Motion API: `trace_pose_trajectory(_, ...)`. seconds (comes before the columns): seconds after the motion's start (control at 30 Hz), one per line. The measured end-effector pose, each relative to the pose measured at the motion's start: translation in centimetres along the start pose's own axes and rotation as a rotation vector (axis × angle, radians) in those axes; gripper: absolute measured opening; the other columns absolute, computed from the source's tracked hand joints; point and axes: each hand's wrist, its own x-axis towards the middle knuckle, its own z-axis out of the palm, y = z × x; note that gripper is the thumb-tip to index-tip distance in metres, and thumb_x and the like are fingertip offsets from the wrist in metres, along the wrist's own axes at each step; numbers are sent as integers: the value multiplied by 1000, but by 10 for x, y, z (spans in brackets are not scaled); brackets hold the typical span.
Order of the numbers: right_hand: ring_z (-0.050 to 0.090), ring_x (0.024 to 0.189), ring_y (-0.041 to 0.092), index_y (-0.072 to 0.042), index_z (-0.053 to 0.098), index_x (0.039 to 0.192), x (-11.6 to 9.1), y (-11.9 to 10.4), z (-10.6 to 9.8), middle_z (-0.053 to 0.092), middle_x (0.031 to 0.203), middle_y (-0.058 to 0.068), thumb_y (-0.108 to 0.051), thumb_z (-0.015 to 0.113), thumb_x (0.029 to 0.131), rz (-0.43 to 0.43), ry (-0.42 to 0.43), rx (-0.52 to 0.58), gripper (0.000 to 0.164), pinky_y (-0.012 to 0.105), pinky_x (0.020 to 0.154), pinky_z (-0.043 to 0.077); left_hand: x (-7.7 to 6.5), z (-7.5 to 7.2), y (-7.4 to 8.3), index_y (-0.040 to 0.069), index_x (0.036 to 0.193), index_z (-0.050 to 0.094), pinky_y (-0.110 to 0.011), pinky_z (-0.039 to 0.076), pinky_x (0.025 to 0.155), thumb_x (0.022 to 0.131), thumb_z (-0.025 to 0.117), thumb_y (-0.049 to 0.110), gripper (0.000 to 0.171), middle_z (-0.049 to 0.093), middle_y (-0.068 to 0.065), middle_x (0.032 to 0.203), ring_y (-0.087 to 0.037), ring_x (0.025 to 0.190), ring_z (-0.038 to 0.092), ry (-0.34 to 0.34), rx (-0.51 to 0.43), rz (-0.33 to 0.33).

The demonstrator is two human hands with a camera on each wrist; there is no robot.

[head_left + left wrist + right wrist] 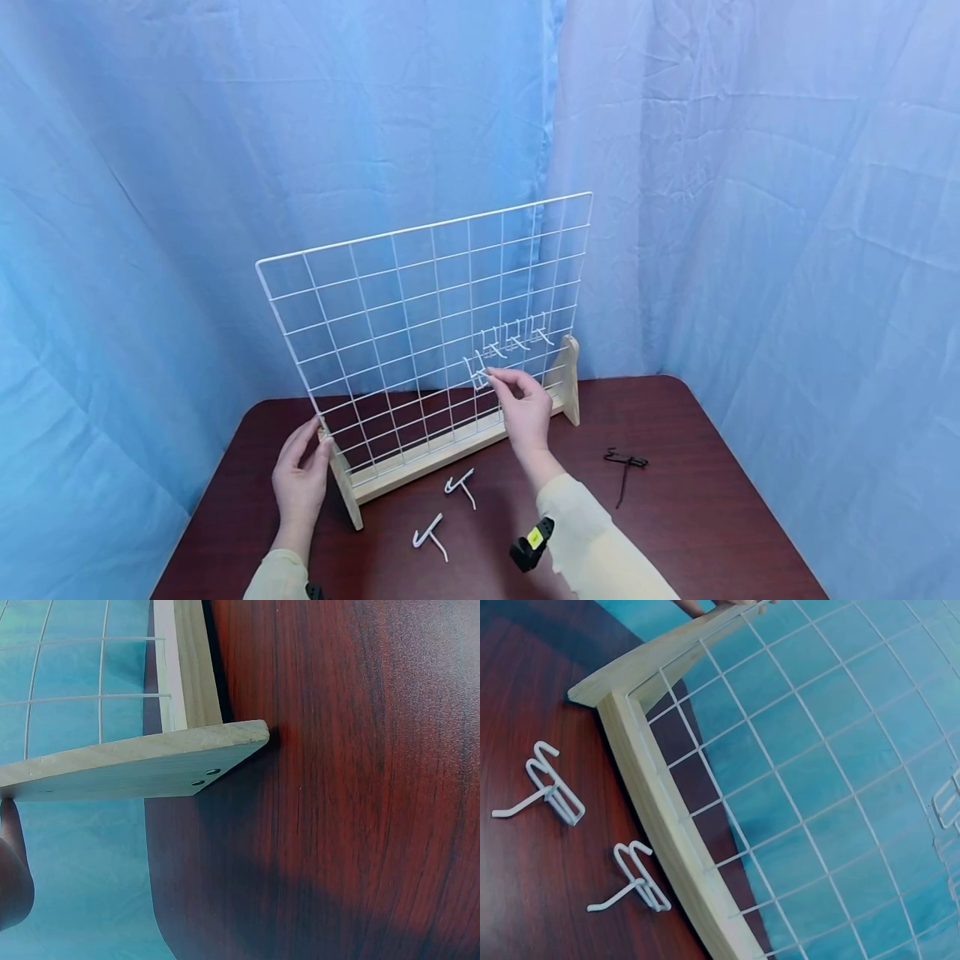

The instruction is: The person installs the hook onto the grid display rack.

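Observation:
A white wire grid panel [423, 227] stands upright in a wooden stand [427, 467] on the table. My right hand [527, 417] pinches a white double-pronged wire hook [477, 381] against the grid's lower right part; whether its prongs sit over a wire cannot be told. Three similar white hooks, the nearest of them a white hook [492, 349], hang on the grid just right of it. At the stand's left end, my left hand [298, 475] grips the top of the wooden side piece [135, 761] between thumb and fingers.
Two loose white hooks, a nearer hook [428, 531] and a farther hook [460, 482], lie on the dark red table [697, 517] before the stand. To the right lies a black hook [626, 460]. Blue curtains [187, 167] surround the table's back and sides.

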Motion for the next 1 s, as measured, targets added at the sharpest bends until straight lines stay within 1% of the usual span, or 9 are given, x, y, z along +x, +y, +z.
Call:
trace_pose_trajectory(0.3,71,87,28,10,73,92,7,-9,15,73,93,21,9,73,83,-7,53,-2,10,16,75,56,-1,-1,-1,-15,119,63,-10,51,83,83,65,-22,37,60,-24,117,5,107,53,5,20,1)
trace_pose_trajectory(0.5,70,83,22,11,73,93,11,-16,22,72,93,21,9,73,83,5,90,10,10,15,71,55,0,-1,-3,-16,119,62,-11,51,83,83,65,-21,36,59,-28,117,5,107,54,1,11,9)
trace_pose_trajectory(0.63,70,83,26,11,73,93,14,-17,27,72,93,22,10,73,83,-8,98,2,10,15,70,54,0,-1,-2,-16,119,62,-11,51,83,83,65,-22,36,59,-28,117,6,107,54,0,10,10)
trace_pose_trajectory(0.77,70,83,35,9,74,92,20,6,32,73,93,21,9,74,82,-16,102,-8,10,15,69,55,0,-1,-1,-16,119,62,-10,51,83,83,64,-22,36,59,-28,117,5,107,54,0,4,16)
trace_pose_trajectory(0.87,70,83,36,5,76,92,23,24,36,73,93,18,5,77,82,-20,111,-15,10,14,68,55,0,-1,-1,-16,119,62,-10,50,83,83,64,-22,37,60,-26,116,5,107,54,3,5,14)
trace_pose_trajectory(1.0,71,82,32,-1,78,92,24,26,39,75,92,12,-3,80,82,-29,126,-22,10,12,68,54,0,-1,0,-16,120,62,-10,50,83,83,65,-21,37,62,-20,116,5,107,54,6,9,3)
